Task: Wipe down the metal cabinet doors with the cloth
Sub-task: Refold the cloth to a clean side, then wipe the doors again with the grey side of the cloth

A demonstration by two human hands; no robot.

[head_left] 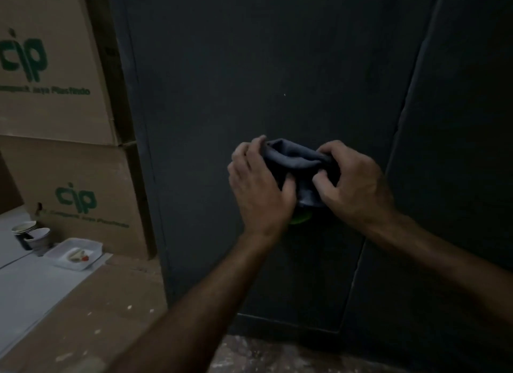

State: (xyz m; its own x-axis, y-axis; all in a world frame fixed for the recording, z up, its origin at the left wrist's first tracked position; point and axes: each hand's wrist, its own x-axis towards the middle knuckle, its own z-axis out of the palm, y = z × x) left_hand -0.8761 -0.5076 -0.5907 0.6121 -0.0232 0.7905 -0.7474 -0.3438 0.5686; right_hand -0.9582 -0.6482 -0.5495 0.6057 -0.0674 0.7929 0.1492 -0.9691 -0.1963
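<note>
A dark grey metal cabinet door fills the middle of the view, with a second door to its right. Both my hands hold a bunched dark grey cloth in front of the left door. My left hand grips the cloth's left end with curled fingers. My right hand pinches its right end. A small green patch shows just under the cloth; what it is stays unclear.
Stacked cardboard boxes with green lettering stand left of the cabinet. Paper cups and a white tray with scraps sit on flattened cardboard at lower left. Speckled floor shows below the door.
</note>
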